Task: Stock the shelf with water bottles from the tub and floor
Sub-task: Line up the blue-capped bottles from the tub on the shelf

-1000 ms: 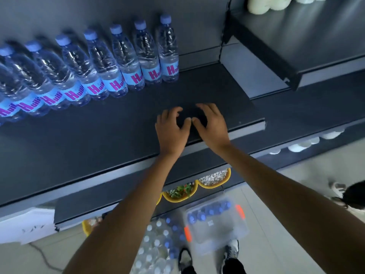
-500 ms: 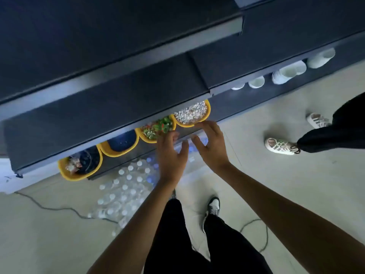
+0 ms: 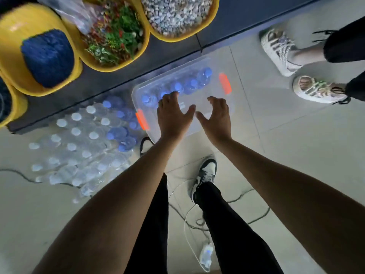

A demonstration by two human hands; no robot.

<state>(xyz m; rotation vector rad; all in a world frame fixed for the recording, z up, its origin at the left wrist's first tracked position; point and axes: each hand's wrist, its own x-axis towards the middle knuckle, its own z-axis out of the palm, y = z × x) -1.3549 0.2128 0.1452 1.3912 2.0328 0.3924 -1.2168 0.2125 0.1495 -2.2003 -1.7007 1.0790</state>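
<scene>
Head view: left hand (image 3: pixel 173 115) and right hand (image 3: pixel 216 115) hover spread wide and empty over the tub (image 3: pixel 199 95). Blue-capped bottles (image 3: pixel 190 84) line its far wall, with floor bottles (image 3: pixel 83 139) to the left. A clear lid may be on; if so, fingers would jam against it. A hasty grab could also topple neighbouring bottles.
</scene>
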